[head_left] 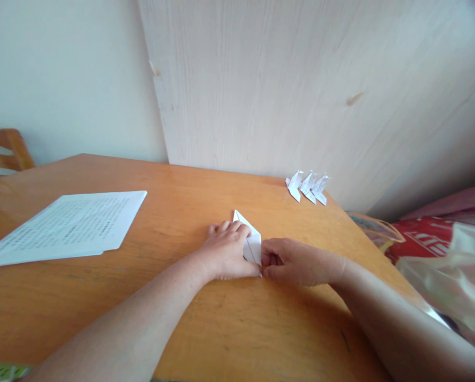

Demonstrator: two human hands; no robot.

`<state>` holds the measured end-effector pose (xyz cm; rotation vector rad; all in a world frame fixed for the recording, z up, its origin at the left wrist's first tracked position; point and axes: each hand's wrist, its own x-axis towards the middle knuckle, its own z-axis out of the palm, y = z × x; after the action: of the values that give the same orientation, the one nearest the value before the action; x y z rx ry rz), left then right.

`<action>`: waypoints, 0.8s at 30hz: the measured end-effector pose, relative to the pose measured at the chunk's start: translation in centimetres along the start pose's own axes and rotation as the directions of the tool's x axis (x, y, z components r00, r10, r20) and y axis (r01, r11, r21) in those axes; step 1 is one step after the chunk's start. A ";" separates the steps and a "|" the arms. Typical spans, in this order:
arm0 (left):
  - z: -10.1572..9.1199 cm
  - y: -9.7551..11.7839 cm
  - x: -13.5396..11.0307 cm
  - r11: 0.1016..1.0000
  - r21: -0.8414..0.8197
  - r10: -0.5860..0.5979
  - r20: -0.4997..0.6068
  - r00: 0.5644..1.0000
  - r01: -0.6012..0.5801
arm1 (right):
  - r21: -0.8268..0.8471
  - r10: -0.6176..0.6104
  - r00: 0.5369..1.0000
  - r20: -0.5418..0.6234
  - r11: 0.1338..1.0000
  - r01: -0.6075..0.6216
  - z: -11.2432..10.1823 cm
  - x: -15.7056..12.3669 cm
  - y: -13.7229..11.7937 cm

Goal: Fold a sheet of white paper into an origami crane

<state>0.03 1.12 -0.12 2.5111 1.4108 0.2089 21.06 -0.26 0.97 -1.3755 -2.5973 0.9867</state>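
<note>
A white folded paper (pixel 254 245) with a pointed far end and visible crease lines lies on the wooden table in front of me. Curled over its left side, my left hand (pixel 228 252) holds it against the tabletop, with the thumb along its near edge. My right hand (pixel 291 261) is closed at the paper's right edge, thumb and fingers pinching near the lower corner. The fingertips of that hand and the paper's near corner are partly hidden.
Three folded paper figures (pixel 308 188) stand in a row at the table's back right. A stack of printed sheets (pixel 74 223) lies on the left. Behind the table (pixel 174 196) is a pale wooden panel (pixel 241 85). Plastic bags (pixel 452 270) sit beyond the right edge; a chair (pixel 17 146) is far left.
</note>
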 end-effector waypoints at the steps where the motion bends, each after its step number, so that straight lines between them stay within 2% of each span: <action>1: 0.0 0.0 0.0 1.000 -0.001 0.005 0.002 1.000 -0.005 | 0.001 -0.002 1.000 -0.003 1.000 0.002 0.0 0.0 0.0; 24: 0.1 0.0 -0.1 1.000 -0.002 0.003 0.007 1.000 -0.003 | 0.002 -0.033 0.999 -0.037 0.999 0.033 0.1 0.2 -0.1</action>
<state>-0.02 1.03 -0.20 2.5100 1.4035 0.2018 20.81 -0.28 0.90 -1.3327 -2.5821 0.9503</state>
